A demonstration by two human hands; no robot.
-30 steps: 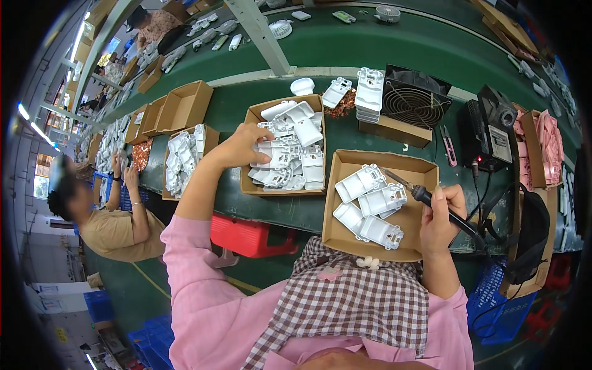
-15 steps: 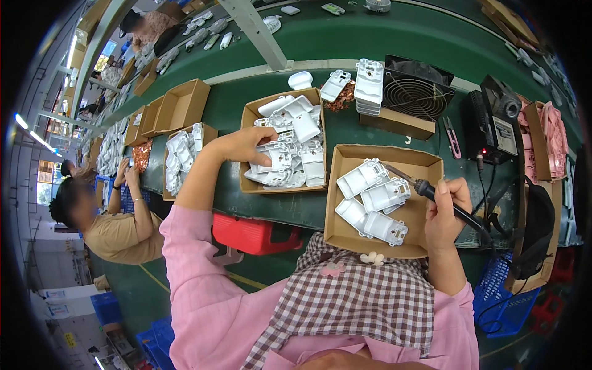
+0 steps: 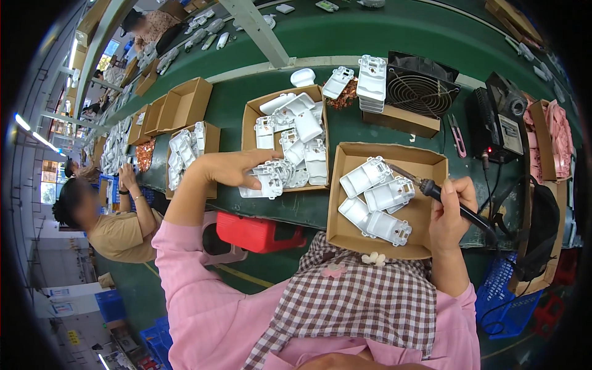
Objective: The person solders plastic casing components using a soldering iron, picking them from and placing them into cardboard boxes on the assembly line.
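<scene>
My left hand [image 3: 228, 169] is at the near left corner of a cardboard box [image 3: 248, 126] heaped with white plastic housings [image 3: 295, 148]. One white plastic housing [image 3: 264, 186] is between its thumb and fingers, overhanging the box edge; the fingertips are partly hidden. In my right hand [image 3: 453, 213] is a soldering iron [image 3: 430, 189], gripped by its dark handle. Its metal tip points left over a shallower cardboard tray [image 3: 435, 169]. Several white housings [image 3: 390, 194] lie in that tray, close to the tip.
Behind the tray are a stack of white housings [image 3: 372, 77], a black fan [image 3: 419, 92] and copper-coloured shavings [image 3: 343, 95]. Tweezers [image 3: 457, 135] lie beside a black soldering station [image 3: 493, 126]. A red stool [image 3: 253, 233] stands below the bench. A co-worker [image 3: 123, 228] sits at left.
My left hand has drawn back toward me and slightly left, bringing a white housing to the box's near edge. My right hand and the soldering iron have barely moved.
</scene>
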